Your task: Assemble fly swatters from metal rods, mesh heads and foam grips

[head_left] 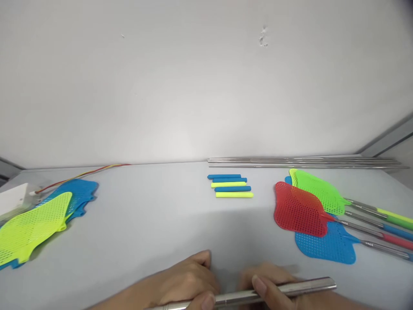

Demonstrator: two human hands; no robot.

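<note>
A shiny metal tube (238,298) lies across both hands at the bottom edge, slanting up to the right, where its open end shows. My left hand (189,280) is closed on its left part, with the thumb over the tube and the fingers curled. Further right, my right hand (269,284) grips the same tube, its thumb pressed along the side. The tube's left end runs out of the picture. Beyond the hands, several blue and yellow grip sleeves (230,189) lie in a small stack on the grey table (145,215).
At right, assembled fly swatters with a red head (298,211), a green head (319,189) and a blue head (325,247) overlap. Thin metal rods (290,162) lie along the wall. At left are loose yellow swatter heads (38,228), blue heads (77,189) and a white box (14,198) with wires.
</note>
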